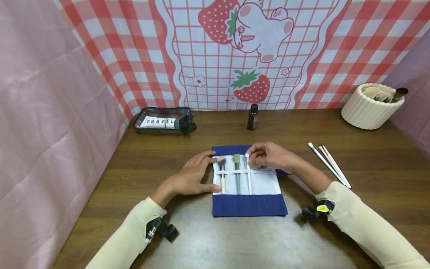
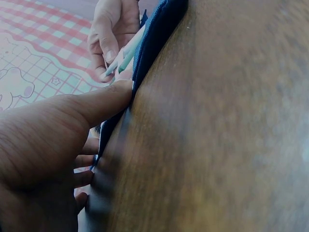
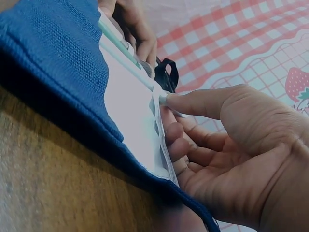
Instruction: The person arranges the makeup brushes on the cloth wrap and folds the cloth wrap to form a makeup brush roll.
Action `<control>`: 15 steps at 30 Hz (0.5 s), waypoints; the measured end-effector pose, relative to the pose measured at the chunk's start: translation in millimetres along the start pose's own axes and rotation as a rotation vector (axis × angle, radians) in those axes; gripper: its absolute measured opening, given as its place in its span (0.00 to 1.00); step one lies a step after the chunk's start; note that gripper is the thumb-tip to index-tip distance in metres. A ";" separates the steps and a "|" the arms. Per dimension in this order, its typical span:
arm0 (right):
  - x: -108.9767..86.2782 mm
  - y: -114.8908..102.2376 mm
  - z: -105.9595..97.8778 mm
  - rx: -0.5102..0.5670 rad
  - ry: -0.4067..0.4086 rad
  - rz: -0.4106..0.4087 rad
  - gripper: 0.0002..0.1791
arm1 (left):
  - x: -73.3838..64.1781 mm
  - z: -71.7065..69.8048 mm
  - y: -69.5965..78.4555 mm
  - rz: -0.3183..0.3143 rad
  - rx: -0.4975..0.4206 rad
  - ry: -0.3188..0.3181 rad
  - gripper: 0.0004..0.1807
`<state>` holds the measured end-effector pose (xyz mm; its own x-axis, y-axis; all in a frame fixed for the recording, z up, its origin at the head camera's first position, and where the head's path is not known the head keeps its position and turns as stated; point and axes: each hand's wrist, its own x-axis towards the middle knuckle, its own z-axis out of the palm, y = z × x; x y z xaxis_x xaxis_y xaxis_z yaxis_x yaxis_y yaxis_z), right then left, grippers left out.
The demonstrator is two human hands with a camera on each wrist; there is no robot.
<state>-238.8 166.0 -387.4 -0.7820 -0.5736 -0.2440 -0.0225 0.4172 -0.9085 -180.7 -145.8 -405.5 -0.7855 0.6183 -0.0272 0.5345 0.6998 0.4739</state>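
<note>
An unrolled navy-blue brush roll [image 1: 249, 205] with a white lining lies on the table. Three makeup brushes sit under its elastic strap: a beige-handled brush [image 1: 223, 183] at left, a green brush [image 1: 238, 181] in the middle, and a slim white brush [image 1: 249, 181] to their right. My right hand [image 1: 271, 156] pinches the white brush near its head; the right wrist view shows the thumb [image 3: 203, 100] against it beside the strap [image 3: 161, 140]. My left hand [image 1: 190, 175] rests on the roll's left edge, fingers and thumb spread.
Several slim white brushes [image 1: 327, 162] lie right of the roll. Behind stand a dark bottle [image 1: 252, 117] and, at far right, a ribbed cream holder [image 1: 364, 110] with brushes. A clear black-edged pouch [image 1: 161, 130] with a tube lies back left.
</note>
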 end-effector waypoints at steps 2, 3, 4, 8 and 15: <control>-0.5 -0.6 0.5 -0.046 -0.006 -0.002 0.16 | 0.0 0.0 0.4 -0.001 -0.002 -0.002 0.51; -0.9 -1.1 0.8 -0.070 -0.011 -0.005 0.17 | 0.0 -0.1 0.5 -0.001 -0.003 -0.003 0.51; -1.5 -1.8 1.1 -0.093 -0.017 -0.009 0.17 | 0.0 -0.1 0.5 -0.002 -0.003 -0.004 0.51; -4.3 -5.4 2.2 -0.178 -0.034 -0.024 0.15 | 0.1 0.2 0.2 -0.002 -0.003 -0.003 0.51; -8.0 -8.0 2.1 -0.347 -0.024 -0.080 0.11 | 0.1 0.1 0.6 -0.003 -0.007 -0.001 0.51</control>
<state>-231.1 165.8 -378.8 -0.7546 -0.6287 -0.1877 -0.2967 0.5821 -0.7570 -180.5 -145.4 -405.4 -0.7865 0.6169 -0.0295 0.5302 0.6990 0.4799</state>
